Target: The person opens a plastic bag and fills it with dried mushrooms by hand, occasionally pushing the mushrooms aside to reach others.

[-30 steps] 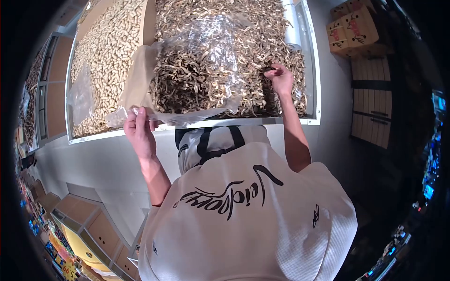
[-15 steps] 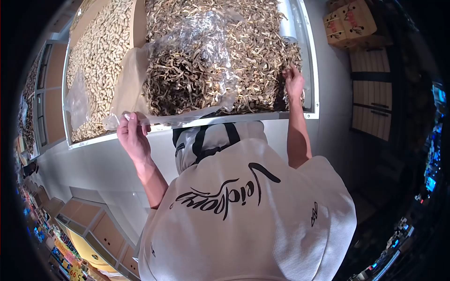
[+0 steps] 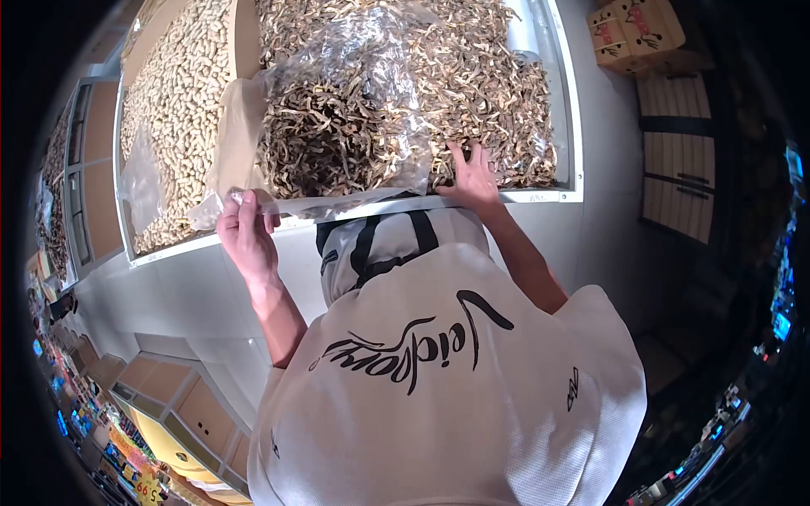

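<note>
My left hand (image 3: 247,239) pinches the near left edge of a clear plastic bag (image 3: 239,135) at the front rim of the display bin. The bag lies with its mouth toward me, and dark dried mushroom strips (image 3: 316,139) show inside it. On its right side, my right hand (image 3: 474,179) rests at the near edge of the loose dried mushrooms (image 3: 498,93), fingers spread and fingertips in among the strips. Nothing shows in its grasp.
A cardboard divider (image 3: 245,38) separates the mushrooms from unshelled peanuts (image 3: 181,101) on the left, where another plastic bag (image 3: 143,185) lies. The bin's white metal rim (image 3: 540,199) runs along the front. Cardboard boxes (image 3: 637,34) stand at the far right.
My right hand has moved left from the bin's right corner toward the bag, and its fingers have spread. The loose strips at the right have shifted. My left hand keeps its pinch.
</note>
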Demonstrator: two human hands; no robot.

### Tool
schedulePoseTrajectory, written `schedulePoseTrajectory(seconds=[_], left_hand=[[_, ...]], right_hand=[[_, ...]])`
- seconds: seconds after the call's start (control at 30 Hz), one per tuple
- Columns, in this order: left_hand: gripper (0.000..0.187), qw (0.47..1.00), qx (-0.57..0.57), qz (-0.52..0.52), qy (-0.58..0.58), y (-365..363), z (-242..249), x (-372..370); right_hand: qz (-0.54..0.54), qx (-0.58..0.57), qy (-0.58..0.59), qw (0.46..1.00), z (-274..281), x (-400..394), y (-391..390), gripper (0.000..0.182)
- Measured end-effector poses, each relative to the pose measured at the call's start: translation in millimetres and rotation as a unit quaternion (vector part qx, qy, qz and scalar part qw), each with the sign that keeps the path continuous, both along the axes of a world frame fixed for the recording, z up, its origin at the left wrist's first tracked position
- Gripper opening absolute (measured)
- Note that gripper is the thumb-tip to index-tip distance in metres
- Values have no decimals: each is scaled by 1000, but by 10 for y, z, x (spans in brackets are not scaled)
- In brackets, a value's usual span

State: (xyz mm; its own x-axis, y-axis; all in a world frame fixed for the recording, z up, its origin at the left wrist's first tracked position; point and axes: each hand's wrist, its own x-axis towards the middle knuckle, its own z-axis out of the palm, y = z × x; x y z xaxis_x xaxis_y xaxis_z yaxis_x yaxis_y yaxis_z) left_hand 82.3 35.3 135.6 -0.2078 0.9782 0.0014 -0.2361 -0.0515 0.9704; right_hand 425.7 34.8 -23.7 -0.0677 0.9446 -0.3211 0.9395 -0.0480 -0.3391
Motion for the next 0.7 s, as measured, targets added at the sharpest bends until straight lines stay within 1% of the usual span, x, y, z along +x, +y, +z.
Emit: schedulePoseTrajectory(seconds=[0.1,0.2,0.23,0.33,0.43,0.53,0.57,0.67,0.7], left_hand=[[16,1000,5,-9,-8,-7,-4,-11],[20,999,-23,22,3,-36,62,34],[19,999,-24,25,4,-47,80,35],[18,999,-24,34,2,-77,102,16],[17,999,-25,37,-6,-103,97,-6],[17,999,-24,35,-3,-129,93,-27],[17,999,-24,35,0,-132,88,-35],[17,999,-20,32,3,-138,62,-58],[17,999,-18,31,3,-138,53,-65]], right_hand=[[-25,-61,-20,998,38,-103,66,103],[-46,-52,-44,997,-122,-208,83,107],[-50,-36,-70,996,-170,-245,76,106],[-63,-13,-83,995,-222,-285,83,104],[-72,-2,-61,996,-136,-258,71,96],[-61,37,-65,995,-242,-145,76,88],[-67,59,-49,995,-261,-100,62,84],[-76,61,-53,994,-335,-47,94,84],[-61,52,-57,995,-301,-50,100,90]])
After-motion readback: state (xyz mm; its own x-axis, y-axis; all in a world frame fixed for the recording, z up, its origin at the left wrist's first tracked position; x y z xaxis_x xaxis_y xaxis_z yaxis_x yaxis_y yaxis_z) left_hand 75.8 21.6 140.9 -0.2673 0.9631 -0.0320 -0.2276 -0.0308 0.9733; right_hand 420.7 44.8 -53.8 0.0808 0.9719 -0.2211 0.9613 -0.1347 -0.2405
